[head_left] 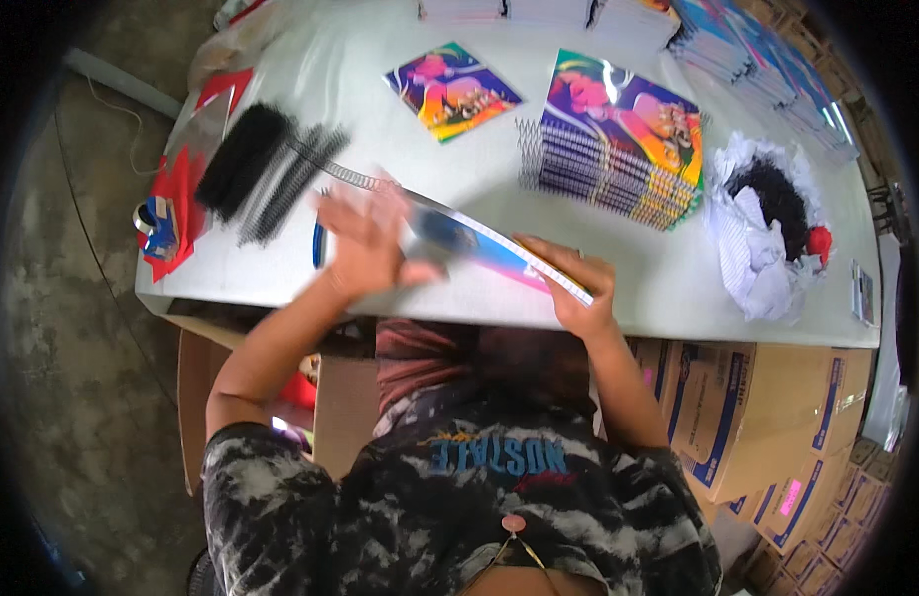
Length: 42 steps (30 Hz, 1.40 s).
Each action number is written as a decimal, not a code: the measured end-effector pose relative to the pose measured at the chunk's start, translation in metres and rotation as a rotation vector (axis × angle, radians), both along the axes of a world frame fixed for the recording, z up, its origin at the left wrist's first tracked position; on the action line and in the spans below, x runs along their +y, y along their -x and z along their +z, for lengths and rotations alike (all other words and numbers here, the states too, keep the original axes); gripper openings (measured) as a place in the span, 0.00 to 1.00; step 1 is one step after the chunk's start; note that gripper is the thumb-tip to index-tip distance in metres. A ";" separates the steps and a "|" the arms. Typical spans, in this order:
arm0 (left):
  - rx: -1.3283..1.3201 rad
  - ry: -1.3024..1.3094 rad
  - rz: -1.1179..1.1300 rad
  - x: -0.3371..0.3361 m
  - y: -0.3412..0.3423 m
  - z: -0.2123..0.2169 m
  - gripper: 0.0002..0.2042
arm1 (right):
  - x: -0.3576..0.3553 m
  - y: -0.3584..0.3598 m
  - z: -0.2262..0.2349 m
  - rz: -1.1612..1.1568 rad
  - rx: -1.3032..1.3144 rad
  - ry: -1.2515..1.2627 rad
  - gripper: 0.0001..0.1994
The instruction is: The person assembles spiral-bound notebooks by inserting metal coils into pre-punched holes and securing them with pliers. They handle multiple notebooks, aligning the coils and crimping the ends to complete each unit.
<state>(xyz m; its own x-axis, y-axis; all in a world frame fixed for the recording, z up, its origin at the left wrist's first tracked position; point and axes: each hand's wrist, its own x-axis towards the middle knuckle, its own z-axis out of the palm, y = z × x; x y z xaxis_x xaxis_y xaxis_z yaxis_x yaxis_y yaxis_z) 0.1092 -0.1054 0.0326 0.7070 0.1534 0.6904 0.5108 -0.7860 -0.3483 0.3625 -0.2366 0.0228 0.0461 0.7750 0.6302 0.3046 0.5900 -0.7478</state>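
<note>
My right hand (582, 286) is closed around the near right end of a notebook (501, 250), which is tilted so its pale spine edge faces up. A dark spiral binding coil (345, 177) reaches out from the notebook's far left end toward the coil pile. Blurred by motion, my left hand (365, 236) is beside that coil and the notebook's left end. Its fingers and thumb look spread; whether they touch the coil cannot be made out. Black binding coils (246, 164) lie in a heap to the left. A blue pen-like object (318, 244) lies partly behind my left hand.
A stack of coil-bound notebooks (618, 139) and a single colourful cover (451, 91) lie on the white table (429, 298). Crumpled white wrapping with black scraps (772, 214) sits right. A blue tape dispenser (159, 228) is left; cartons (752, 407) stand below.
</note>
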 end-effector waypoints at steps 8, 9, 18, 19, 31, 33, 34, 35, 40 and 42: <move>0.154 0.037 -0.084 -0.026 0.018 -0.056 0.53 | 0.016 0.005 -0.010 0.068 -0.050 -0.161 0.17; -0.147 -0.034 -0.104 -0.001 0.007 -0.037 0.48 | 0.013 0.005 -0.011 0.073 -0.068 -0.171 0.17; -0.137 0.075 -0.138 -0.021 0.009 -0.043 0.54 | 0.009 0.005 -0.011 0.082 -0.096 -0.153 0.17; -0.125 0.028 -0.130 -0.014 0.010 -0.039 0.54 | 0.006 0.006 -0.007 0.093 -0.086 -0.116 0.17; -0.433 -0.118 -0.210 0.013 -0.035 0.029 0.47 | 0.007 0.021 0.001 0.104 -0.107 -0.125 0.13; -0.377 0.221 -0.099 -0.012 -0.032 -0.005 0.55 | 0.004 0.024 -0.002 0.093 -0.045 -0.074 0.13; -0.125 0.301 -0.149 -0.028 -0.022 -0.033 0.55 | 0.003 0.023 -0.003 0.092 -0.060 -0.094 0.13; -0.080 0.247 -0.344 -0.040 -0.023 -0.036 0.54 | 0.005 0.020 -0.004 0.073 -0.077 -0.109 0.13; -0.552 0.102 -0.347 0.036 -0.031 -0.043 0.55 | 0.012 0.029 0.003 0.111 -0.065 -0.137 0.13; -0.257 0.228 -0.258 -0.011 -0.028 -0.060 0.57 | 0.005 0.031 0.002 0.036 -0.062 -0.060 0.13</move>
